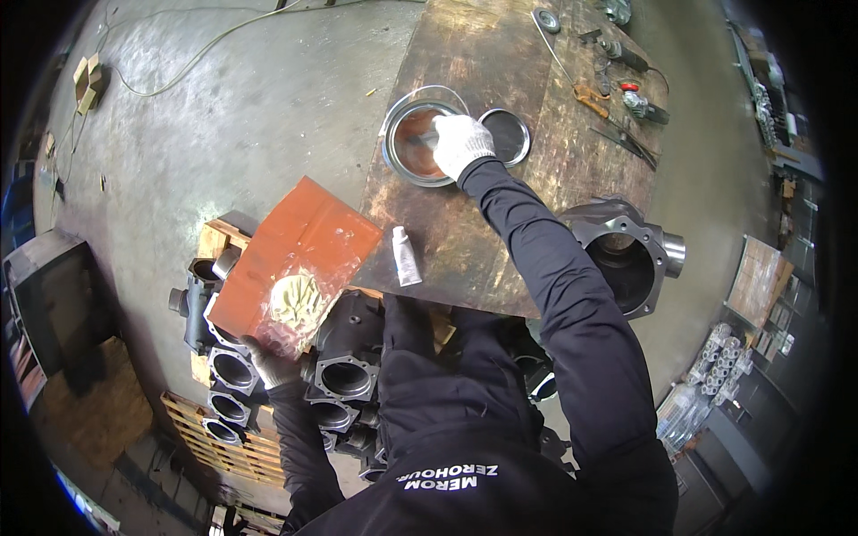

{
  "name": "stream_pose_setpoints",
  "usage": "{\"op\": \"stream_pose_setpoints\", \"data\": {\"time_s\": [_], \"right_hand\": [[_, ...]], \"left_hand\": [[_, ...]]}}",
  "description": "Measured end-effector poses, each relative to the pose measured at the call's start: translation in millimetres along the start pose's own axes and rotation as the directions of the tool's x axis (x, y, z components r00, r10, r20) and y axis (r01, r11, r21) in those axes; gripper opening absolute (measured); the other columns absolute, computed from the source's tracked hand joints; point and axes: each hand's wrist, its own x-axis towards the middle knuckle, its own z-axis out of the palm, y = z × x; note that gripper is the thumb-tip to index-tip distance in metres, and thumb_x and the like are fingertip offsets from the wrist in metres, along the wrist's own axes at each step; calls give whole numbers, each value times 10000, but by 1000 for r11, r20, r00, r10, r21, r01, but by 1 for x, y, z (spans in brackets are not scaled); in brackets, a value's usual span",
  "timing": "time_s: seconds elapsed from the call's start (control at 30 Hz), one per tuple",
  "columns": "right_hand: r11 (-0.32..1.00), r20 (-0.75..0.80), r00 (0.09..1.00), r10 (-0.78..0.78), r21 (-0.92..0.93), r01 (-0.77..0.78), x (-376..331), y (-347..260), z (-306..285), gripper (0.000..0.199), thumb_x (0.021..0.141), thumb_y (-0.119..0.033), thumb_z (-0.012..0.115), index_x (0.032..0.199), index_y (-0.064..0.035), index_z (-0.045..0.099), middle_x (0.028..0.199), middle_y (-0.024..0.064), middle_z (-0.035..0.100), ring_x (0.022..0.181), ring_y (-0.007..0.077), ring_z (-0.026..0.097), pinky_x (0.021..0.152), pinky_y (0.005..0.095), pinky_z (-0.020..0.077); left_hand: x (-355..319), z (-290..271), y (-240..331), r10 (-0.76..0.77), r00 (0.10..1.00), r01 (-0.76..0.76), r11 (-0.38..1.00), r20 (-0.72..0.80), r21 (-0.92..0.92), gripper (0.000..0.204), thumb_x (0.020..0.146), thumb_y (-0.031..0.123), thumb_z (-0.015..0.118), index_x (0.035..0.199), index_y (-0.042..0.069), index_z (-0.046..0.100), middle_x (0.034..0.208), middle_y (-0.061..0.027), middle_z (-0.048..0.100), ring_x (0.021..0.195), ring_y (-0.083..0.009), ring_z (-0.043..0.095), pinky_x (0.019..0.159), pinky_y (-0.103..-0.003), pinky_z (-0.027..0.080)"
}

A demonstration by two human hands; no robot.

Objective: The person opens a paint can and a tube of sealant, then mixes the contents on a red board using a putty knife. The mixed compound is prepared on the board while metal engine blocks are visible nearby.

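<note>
My left hand (270, 364), in a grey-white glove, grips the near edge of a reddish-orange board (308, 225). A spread mound of cream-coloured putty (299, 299) lies on the board's near part. My right hand (462, 145), in a white knit glove, reaches over the round metal can (390, 150). Its fingers are closed at the can's opening; what they hold is hidden. Reddish-brown smears show inside the can, and a wire handle rises at its far side. Close on the right lies a round dark lid (508, 137). A white tube (405, 256) rests nearer the table's front edge.
The worn wooden table (483, 54) carries a power tool (623, 55) and an orange-handled tool (590, 100) at far right. A flanged metal casting (626, 259) sits at its right corner. Several dark castings (347, 377) stand on pallets below the board. A cable (192, 67) crosses the floor.
</note>
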Motion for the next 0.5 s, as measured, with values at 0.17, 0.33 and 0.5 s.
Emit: {"op": "stream_pose_setpoints", "data": {"time_s": [0.17, 0.33, 0.5], "right_hand": [[993, 80, 992, 98, 60, -103, 10, 0, 17, 274, 850, -281, 698, 1037, -102, 788, 1004, 190, 768, 968, 381, 733, 870, 482, 586], [993, 158, 980, 122, -15, -121, 20, 6, 20, 338, 842, -365, 758, 1049, -103, 807, 1048, 182, 775, 1005, 366, 736, 917, 454, 578], [942, 301, 937, 179, 222, -251, 17, 15, 8, 406, 826, -487, 756, 1017, -135, 824, 1086, 164, 772, 1058, 352, 727, 936, 440, 574]], "left_hand": [[-3, 9, -6, 61, 995, -65, 997, 81, 46, 976, 914, 743, 633, 1576, 63, 408, 1517, -147, 550, 1335, -375, 578, 1110, -552, 492], [-2, 14, -12, 14, 995, -4, 996, 104, -89, 959, 936, 724, 611, 1570, 32, 411, 1525, -160, 555, 1347, -377, 578, 1123, -548, 487], [4, 12, -15, 29, 980, 2, 988, 198, -156, 962, 934, 725, 607, 1572, 33, 407, 1528, -159, 554, 1343, -372, 584, 1130, -548, 484]]}}
